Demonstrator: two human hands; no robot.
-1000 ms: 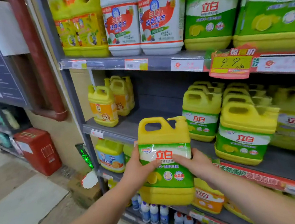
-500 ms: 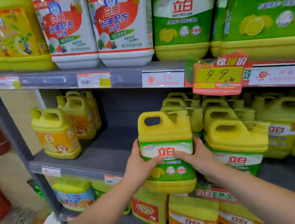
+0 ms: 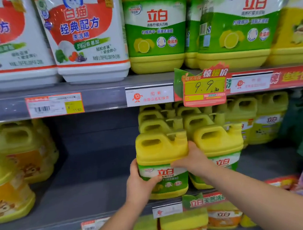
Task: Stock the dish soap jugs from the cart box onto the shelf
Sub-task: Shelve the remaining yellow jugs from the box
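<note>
- Left of centre: the shelf (image 3: 90,184) is showing bare deck beside the orange-labelled jugs (image 3: 10,191).
- Lower centre: the left hand (image 3: 140,185) is gripping the dish soap jug (image 3: 161,150) by its left flank, thumb curled over the label.
- The jug is standing upright at the shelf's front edge; full seating cannot be told.
- Right of centre: the right hand (image 3: 193,160) is clasping its right shoulder, pressed against the neighbouring jug (image 3: 220,141).
- Advised: slide it back square, label outward, freeing the right hand before closing that gap.
</note>
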